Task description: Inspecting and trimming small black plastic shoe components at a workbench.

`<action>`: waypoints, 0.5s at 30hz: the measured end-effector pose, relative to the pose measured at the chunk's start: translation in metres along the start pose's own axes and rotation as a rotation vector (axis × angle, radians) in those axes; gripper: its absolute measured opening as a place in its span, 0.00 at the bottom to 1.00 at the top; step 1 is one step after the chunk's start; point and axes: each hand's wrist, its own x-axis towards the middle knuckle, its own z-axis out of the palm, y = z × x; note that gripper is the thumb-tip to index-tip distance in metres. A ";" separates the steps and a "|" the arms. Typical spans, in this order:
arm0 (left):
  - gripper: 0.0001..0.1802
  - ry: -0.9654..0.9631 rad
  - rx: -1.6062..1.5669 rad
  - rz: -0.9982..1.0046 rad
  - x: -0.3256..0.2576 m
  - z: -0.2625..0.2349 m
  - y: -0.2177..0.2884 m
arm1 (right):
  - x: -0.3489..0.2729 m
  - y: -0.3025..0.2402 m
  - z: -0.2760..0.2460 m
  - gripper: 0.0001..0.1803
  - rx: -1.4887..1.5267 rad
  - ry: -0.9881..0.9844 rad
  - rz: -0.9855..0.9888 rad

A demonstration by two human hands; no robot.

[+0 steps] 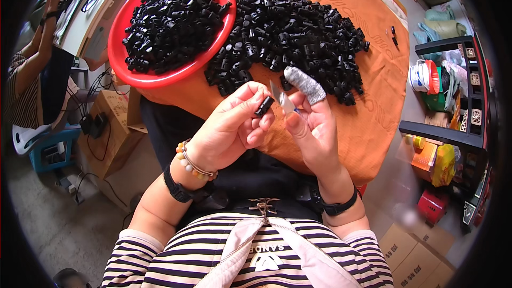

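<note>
Between the thumb and fingers of my left hand point(230, 120) is a small black cylindrical plastic part point(264, 106), held tilted over the near edge of the table. My right hand point(319, 130) grips a small knife point(281, 97), its thin blade pointing up beside the part with a slight gap showing. A grey knitted finger cover point(305, 84) is on the raised index finger of that hand. The knife's handle is mostly hidden by my fingers. Just beyond both hands lies a large heap of similar black parts point(298, 37).
A red basin point(113, 56) full of black parts stands at the far left of the orange-covered table point(381, 74). Two loose parts point(394, 37) lie at the right. A dark shelf point(442, 133) with bags stands right; cardboard boxes point(408, 256), a blue stool point(53, 146) and another person's arm point(45, 37) also show.
</note>
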 end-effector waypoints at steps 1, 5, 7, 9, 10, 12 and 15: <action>0.08 0.025 0.031 0.046 0.000 0.000 0.000 | -0.001 0.000 -0.002 0.27 -0.054 -0.047 0.028; 0.07 0.058 0.051 0.068 -0.001 0.002 0.001 | -0.005 -0.003 0.001 0.22 -0.244 -0.047 0.086; 0.06 0.108 0.043 0.091 -0.001 0.006 0.000 | -0.006 -0.005 0.006 0.20 -0.205 -0.018 0.063; 0.06 0.075 0.055 0.092 -0.002 0.003 0.001 | -0.007 -0.006 0.006 0.20 -0.231 -0.030 0.052; 0.06 0.041 0.067 0.093 -0.002 0.002 0.002 | -0.007 -0.006 0.006 0.20 -0.231 -0.030 0.052; 0.05 0.091 0.071 0.110 -0.002 0.006 0.000 | -0.007 -0.006 0.006 0.19 -0.262 -0.035 0.046; 0.05 0.134 0.082 0.129 -0.002 0.007 0.000 | -0.007 -0.006 0.007 0.19 -0.254 -0.026 0.016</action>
